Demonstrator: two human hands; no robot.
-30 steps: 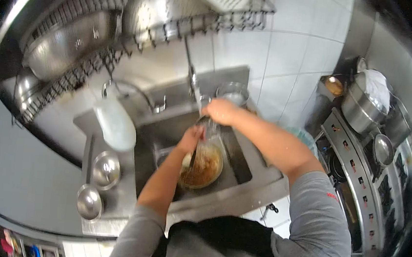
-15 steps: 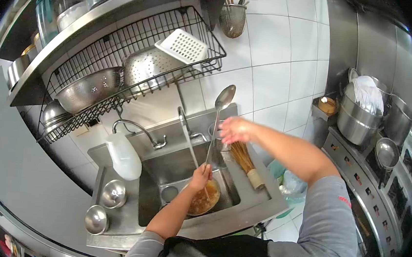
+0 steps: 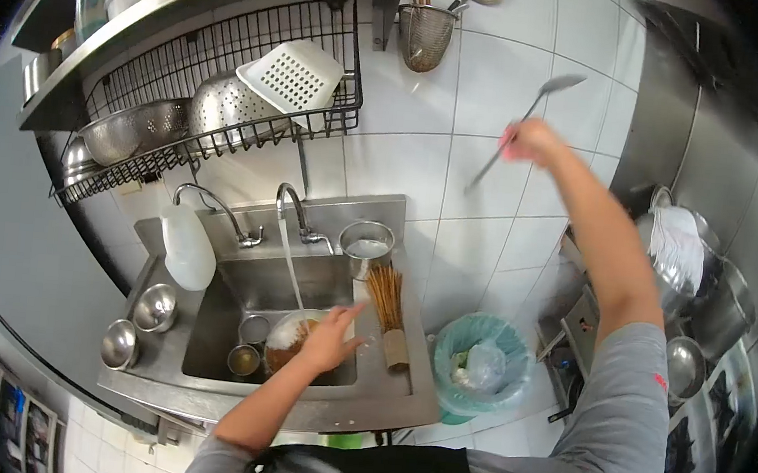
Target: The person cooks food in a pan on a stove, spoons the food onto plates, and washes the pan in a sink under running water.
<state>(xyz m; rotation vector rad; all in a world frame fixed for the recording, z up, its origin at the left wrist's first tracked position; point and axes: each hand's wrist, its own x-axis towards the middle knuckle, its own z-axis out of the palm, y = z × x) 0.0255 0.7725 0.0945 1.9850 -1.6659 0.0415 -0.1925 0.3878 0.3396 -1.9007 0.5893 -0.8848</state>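
Raised in front of the tiled wall, my right hand [image 3: 531,143] is closed around the handle of a long metal spoon [image 3: 561,84], its bowl end pointing up and to the right. My left hand [image 3: 331,340] is over the sink, fingers spread and holding nothing. Partly hidden beneath it is a round vessel [image 3: 282,357] with brownish and whitish contents. The running faucet [image 3: 290,206] pours water down toward this vessel. A small cup with yellowish liquid [image 3: 244,360] stands beside it in the sink [image 3: 248,290].
A bundle-stick brush [image 3: 395,346] and a metal pot [image 3: 367,240] are on the right counter. A lined trash bin [image 3: 479,371] stands right of the sink. A white jug [image 3: 187,249] and two metal bowls [image 3: 155,307] sit left. A wire rack [image 3: 225,137] hangs above.
The spoon has passed from my left hand to my right, which has lifted it up and rightward. My left hand has opened. The view has turned rightward.
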